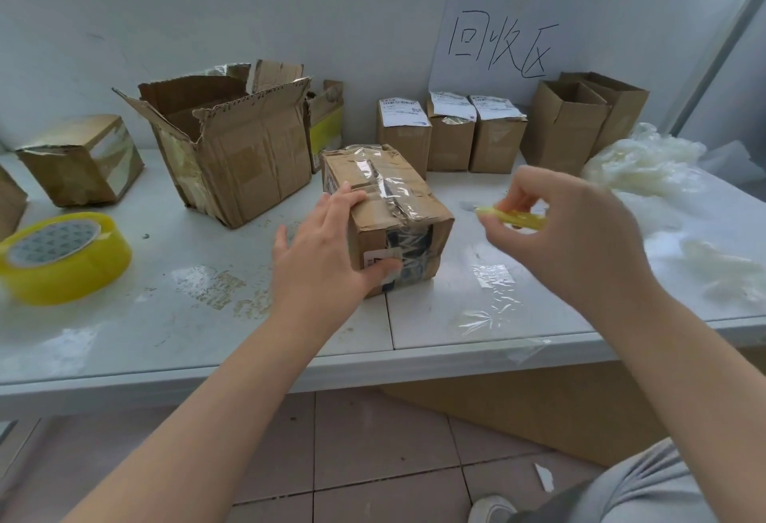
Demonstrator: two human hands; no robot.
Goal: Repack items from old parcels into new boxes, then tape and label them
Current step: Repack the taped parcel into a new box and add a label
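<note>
White tabletop (pixel 124 340) | L hand (pixel 319 249) flat on taped carton (pixel 393 191) | R hand (pixel 580 240) pinches yellow plastic tool (pixel 518 219)

A single head-worn wide-angle camera looked forward and down, close over the left hand (pixel 319 249) and right hand (pixel 576 232), across the table (pixel 124 348) to the wall (pixel 207 4).
</note>
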